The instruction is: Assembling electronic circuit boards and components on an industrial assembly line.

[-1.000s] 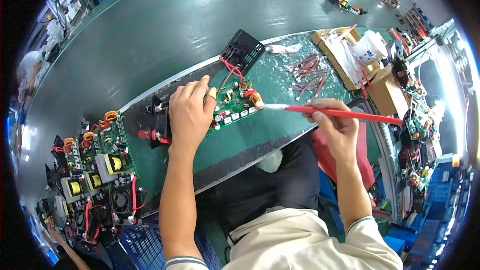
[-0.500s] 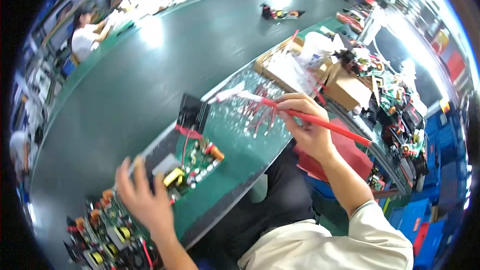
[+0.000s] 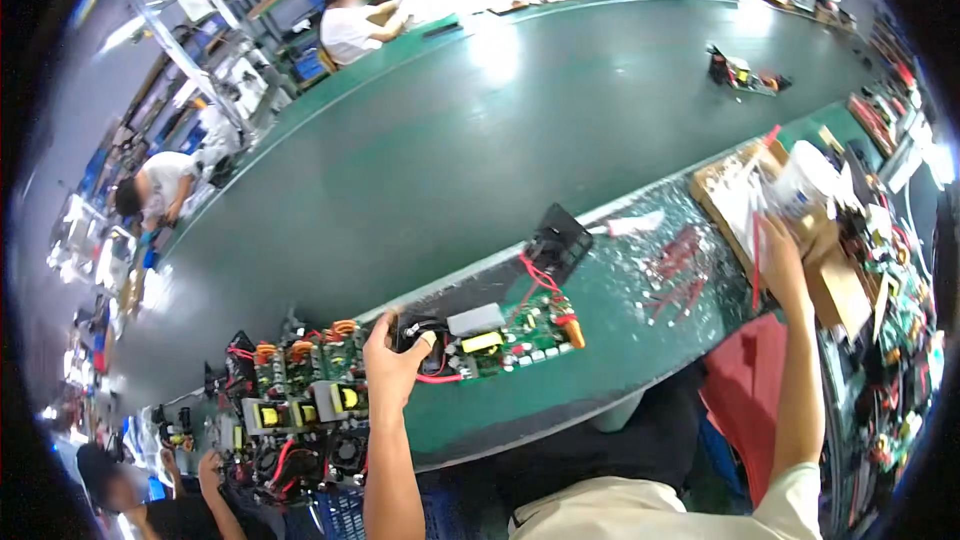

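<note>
The long green circuit board point(image 3: 540, 340) lies on the green bench point(image 3: 480, 425), full of little parts, with a yellow block point(image 3: 482, 342) and a gray plate point(image 3: 476, 319). Curly red wires point(image 3: 541, 276) run to a black panel point(image 3: 560, 240). The thin red stick point(image 3: 756, 270) is near the cardboard box point(image 3: 722, 202).

The person's bare left hand point(image 3: 396, 368) is left of the frame's centre, back upward, its forefinger pointing up the picture and its thumb out to the right, with a gap between them; the other fingers are mostly hidden. The bare left forearm point(image 3: 393, 465) rises nearly straight from the lower edge. The bare right hand point(image 3: 782, 262) is at the right of the frame, its fingers bunched and pointing upward, fingertips unclear. The bare right forearm point(image 3: 803, 375) extends up from a short cream fabric sleeve point(image 3: 793, 502) at lower right.
</note>
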Demonstrator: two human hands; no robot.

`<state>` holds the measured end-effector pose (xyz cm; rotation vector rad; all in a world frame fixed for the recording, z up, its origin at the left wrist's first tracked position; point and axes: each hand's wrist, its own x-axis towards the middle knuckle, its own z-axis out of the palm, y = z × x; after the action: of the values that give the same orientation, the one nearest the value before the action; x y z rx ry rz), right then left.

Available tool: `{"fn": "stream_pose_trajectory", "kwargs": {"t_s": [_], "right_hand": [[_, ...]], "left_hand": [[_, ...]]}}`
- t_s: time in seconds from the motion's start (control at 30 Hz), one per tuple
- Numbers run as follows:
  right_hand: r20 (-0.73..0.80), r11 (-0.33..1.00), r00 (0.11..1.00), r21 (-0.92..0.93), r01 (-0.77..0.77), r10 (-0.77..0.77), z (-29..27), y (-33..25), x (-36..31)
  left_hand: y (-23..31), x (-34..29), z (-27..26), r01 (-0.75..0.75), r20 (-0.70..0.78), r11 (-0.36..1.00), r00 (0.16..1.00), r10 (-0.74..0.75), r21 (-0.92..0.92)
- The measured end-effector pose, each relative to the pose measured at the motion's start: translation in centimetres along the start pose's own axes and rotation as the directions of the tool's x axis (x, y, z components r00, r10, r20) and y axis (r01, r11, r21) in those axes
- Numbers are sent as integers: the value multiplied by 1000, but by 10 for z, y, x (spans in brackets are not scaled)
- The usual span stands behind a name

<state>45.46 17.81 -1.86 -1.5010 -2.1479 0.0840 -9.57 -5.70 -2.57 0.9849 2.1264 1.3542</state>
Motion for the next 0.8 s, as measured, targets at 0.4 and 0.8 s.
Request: {"fn": "stream_pose_trajectory", "kwargs": {"t_s": [0.4, 0.8], "right_hand": [[25, 757, 986, 644, 112, -167, 40, -180, -47], [-54, 797, 994, 595, 106, -91, 65, -161, -80]], "left_hand": [[71, 217, -33, -112, -151, 993, 983, 106, -28], [71, 148, -11, -47, 167, 733, 962, 216, -679]]}}
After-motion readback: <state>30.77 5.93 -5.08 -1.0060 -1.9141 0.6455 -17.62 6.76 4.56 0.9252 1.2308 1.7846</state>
